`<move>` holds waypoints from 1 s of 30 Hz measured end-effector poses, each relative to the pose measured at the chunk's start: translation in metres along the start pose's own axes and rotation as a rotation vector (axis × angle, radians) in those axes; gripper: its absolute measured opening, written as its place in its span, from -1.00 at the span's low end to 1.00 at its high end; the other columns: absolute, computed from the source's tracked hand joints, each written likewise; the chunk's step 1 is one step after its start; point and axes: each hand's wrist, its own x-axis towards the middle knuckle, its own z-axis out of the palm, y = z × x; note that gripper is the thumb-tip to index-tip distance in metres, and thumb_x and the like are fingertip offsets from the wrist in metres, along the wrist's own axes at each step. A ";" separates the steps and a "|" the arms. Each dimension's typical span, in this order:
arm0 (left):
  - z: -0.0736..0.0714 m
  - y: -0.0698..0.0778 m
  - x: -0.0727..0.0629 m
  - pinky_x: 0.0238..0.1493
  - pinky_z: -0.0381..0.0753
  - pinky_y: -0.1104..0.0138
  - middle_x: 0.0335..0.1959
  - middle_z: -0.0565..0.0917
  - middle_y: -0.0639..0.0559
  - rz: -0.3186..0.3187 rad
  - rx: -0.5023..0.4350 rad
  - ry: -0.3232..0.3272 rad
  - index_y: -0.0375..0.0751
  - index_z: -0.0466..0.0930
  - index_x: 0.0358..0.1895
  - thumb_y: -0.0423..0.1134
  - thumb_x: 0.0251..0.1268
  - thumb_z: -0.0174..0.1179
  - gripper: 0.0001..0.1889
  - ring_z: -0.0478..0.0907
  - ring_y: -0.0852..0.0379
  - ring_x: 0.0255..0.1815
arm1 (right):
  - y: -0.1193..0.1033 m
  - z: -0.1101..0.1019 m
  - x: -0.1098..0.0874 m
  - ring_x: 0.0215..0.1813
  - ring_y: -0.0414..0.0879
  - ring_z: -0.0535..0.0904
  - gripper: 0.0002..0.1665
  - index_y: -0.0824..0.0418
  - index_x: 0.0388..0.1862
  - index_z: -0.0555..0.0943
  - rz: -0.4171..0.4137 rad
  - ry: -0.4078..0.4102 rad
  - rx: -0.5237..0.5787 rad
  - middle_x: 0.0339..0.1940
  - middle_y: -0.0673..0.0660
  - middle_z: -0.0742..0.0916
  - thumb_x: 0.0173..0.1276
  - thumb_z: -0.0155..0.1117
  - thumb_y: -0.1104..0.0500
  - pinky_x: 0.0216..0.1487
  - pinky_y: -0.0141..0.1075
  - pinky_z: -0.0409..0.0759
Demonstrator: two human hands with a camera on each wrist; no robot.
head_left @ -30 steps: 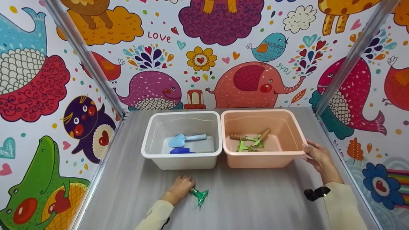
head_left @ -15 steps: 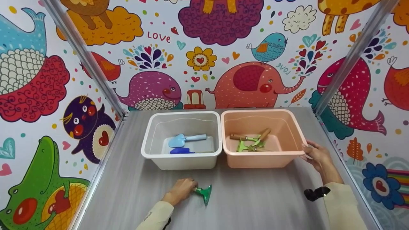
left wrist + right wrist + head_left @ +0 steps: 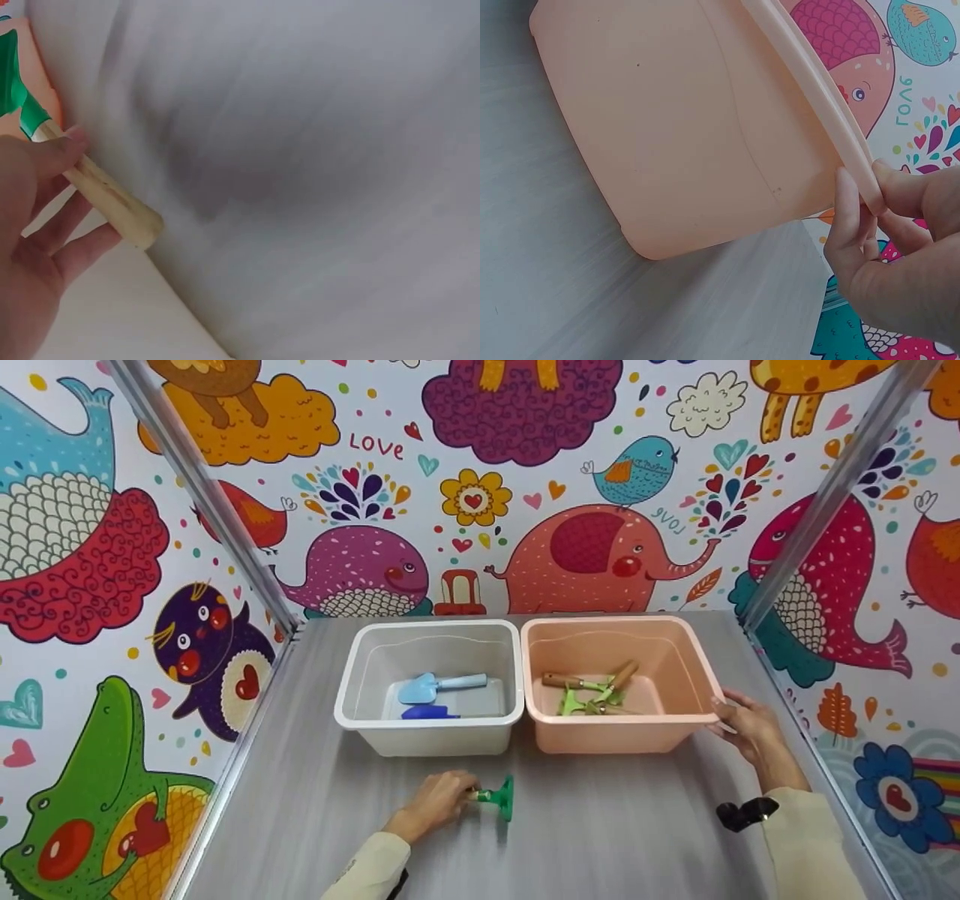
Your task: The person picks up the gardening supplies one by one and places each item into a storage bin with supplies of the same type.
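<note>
My left hand (image 3: pixel 439 801) pinches the wooden handle of a small garden hand tool (image 3: pixel 502 798) above the table, in front of the bins. Its green head flares out wide and points right; whether it has tines is unclear. In the left wrist view the thumb and fingers hold the pale handle (image 3: pixel 112 196) near the green neck. My right hand (image 3: pixel 750 729) grips the right front rim corner of the peach bin (image 3: pixel 622 739), thumb on one side and fingers on the other, as the right wrist view shows at the rim (image 3: pixel 832 112).
Several green tools with wooden handles (image 3: pixel 621 676) lie in the peach bin. Left of it stands a white bin (image 3: pixel 439 741) with a light blue toy shovel (image 3: pixel 420 688) and a dark blue tool (image 3: pixel 427 712). Printed walls (image 3: pixel 472 562) enclose the grey table (image 3: pixel 600 825).
My left hand has moved slightly right and up with the green garden tool, whose head has swung from pointing down-right to pointing right. The right hand keeps its grip on the bin.
</note>
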 end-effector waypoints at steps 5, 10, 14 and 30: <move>-0.005 0.006 0.006 -0.29 0.65 0.35 -0.37 0.68 0.10 -0.011 -0.042 0.026 -0.14 0.64 -0.31 -0.41 0.18 0.37 -0.89 0.60 0.25 -0.35 | 0.000 0.001 0.000 -0.29 -0.39 0.58 -0.06 0.24 0.64 -0.04 -0.002 0.013 -0.019 0.58 0.44 0.16 0.48 0.22 0.05 -0.17 -0.45 0.71; -0.012 0.012 0.009 -0.23 0.66 0.32 -0.33 0.69 0.12 -0.051 -0.140 0.017 -0.10 0.65 -0.28 -0.37 0.19 0.37 -0.89 0.60 0.27 -0.30 | 0.000 0.002 -0.001 -0.26 -0.38 0.57 -0.06 0.23 0.64 -0.02 0.002 0.015 -0.028 0.62 0.43 0.12 0.48 0.23 0.03 -0.13 -0.44 0.72; -0.018 0.017 0.013 -0.18 0.67 0.33 -0.28 0.71 0.11 -0.093 -0.233 0.015 -0.10 0.69 -0.21 -0.34 0.23 0.37 -0.89 0.61 0.28 -0.25 | -0.001 0.001 -0.001 -0.25 -0.38 0.56 -0.06 0.22 0.64 -0.01 0.006 0.010 -0.022 0.62 0.41 0.11 0.47 0.24 0.03 -0.12 -0.43 0.72; -0.051 0.039 0.031 -0.13 0.64 0.36 -0.20 0.73 -0.02 -0.235 -0.641 -0.042 -0.21 0.68 -0.05 -0.33 0.24 0.37 -0.77 0.63 0.17 -0.17 | 0.000 0.001 -0.001 -0.28 -0.39 0.58 -0.06 0.26 0.63 0.00 -0.011 0.003 0.013 0.37 0.38 0.43 0.46 0.25 0.08 -0.14 -0.43 0.72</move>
